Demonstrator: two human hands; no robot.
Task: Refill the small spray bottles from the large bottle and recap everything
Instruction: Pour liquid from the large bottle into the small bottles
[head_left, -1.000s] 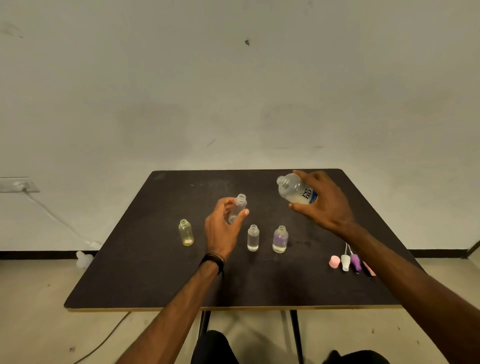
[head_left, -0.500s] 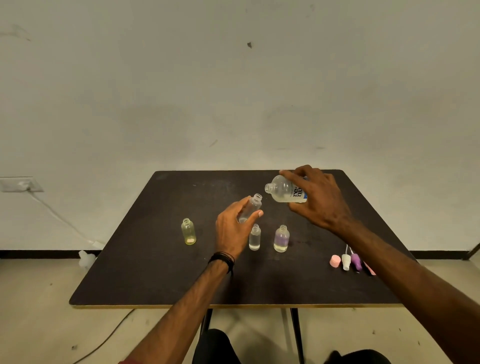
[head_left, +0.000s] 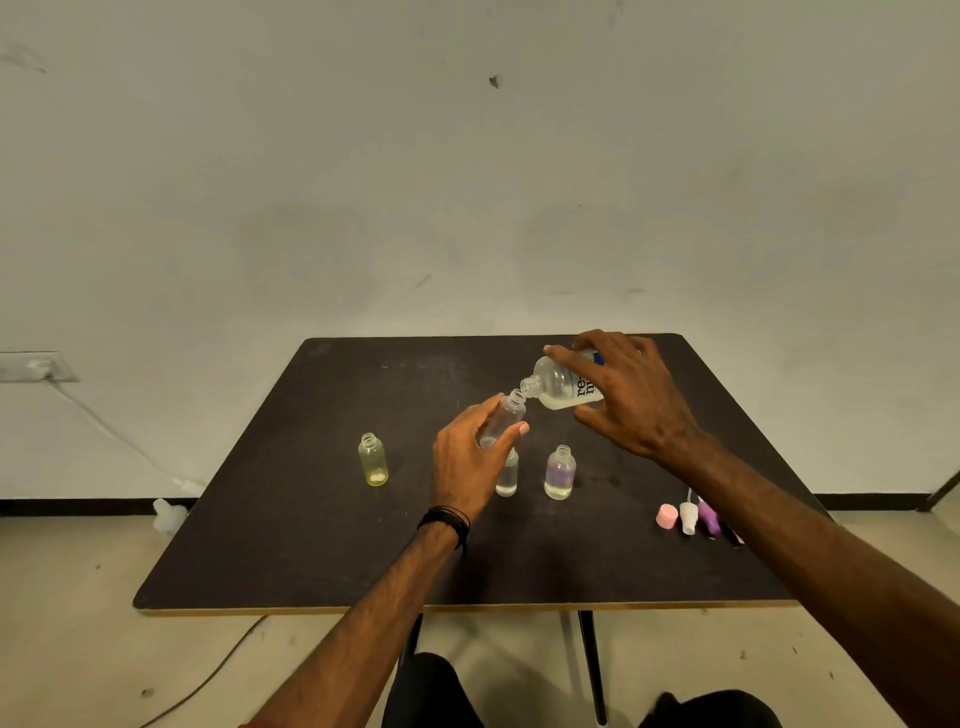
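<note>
Once tipped from mouth-up to nearly level, brought neck to neck for the pour.

Swung the large bottle down and leftward within the last second, closing a clear gap to the small clear bottle; set mouth to mouth, touching or all but, so judged as the fill of this one just beginning. Gripped from above by the right hand, fingers curled shut round its body; clasped the small bottle between thumb and fingers of the left hand, tilted, lifted above the table. Looked clear and uncapped, with black lettering and a shallow pale pool along the lower side. Left standing open: yellow bottle, second clear bottle, purple bottle; left the spray tops lying well to the right.
</note>
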